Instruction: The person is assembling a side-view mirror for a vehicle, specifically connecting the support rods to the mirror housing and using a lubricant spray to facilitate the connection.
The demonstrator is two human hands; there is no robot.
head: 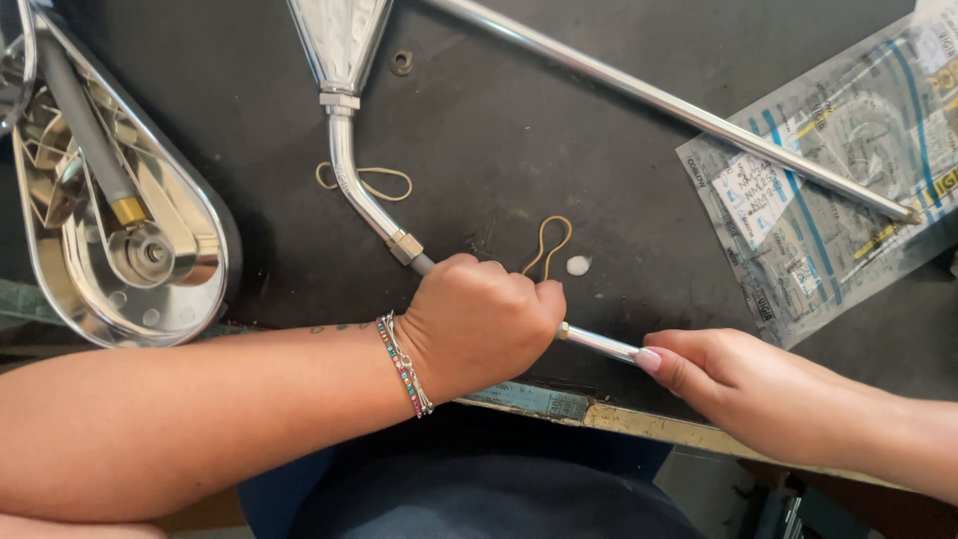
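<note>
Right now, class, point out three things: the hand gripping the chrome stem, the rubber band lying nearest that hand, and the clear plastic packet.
left hand [484, 319], head view, back of the fist.
rubber band [546, 243], head view, its loop.
plastic packet [828, 200], head view, its middle.

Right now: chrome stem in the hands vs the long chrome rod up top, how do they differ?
The chrome stem is bent and joined to a mirror head; the long rod is straight, with no fitting visible. The stem is gripped: the left hand wraps its middle and the right hand pinches its end. The rod lies untouched, its far end across a clear plastic packet. The stem has hex nuts; the rod is plain. Both are shiny chrome.
</note>
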